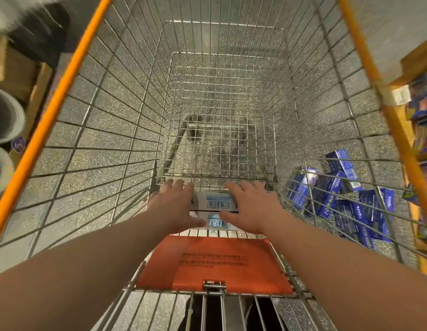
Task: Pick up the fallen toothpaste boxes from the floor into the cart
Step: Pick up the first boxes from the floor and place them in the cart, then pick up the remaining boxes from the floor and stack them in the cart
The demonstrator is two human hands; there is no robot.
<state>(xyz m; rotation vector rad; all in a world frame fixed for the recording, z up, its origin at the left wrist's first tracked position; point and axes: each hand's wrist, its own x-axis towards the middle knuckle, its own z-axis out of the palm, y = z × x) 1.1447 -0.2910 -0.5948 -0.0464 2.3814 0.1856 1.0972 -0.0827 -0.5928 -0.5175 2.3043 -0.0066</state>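
I look down into a wire shopping cart [140,111] with orange rim bars. Two silver-white toothpaste boxes [214,203] with blue print lie side by side at the near end of the cart's floor. My left hand [175,206] and my right hand [249,209] reach into the cart on either side of them, fingers straight and touching the box ends. Outside the cart, on the speckled floor to the right, lies a heap of several dark blue toothpaste boxes [339,197], seen through the cart's side wires.
An orange seat flap [214,263] folds flat at the cart's near end. A wooden shelf [413,68] with blue packets stands at the right. At the left are a cardboard box [19,75] and round grey containers [4,115].
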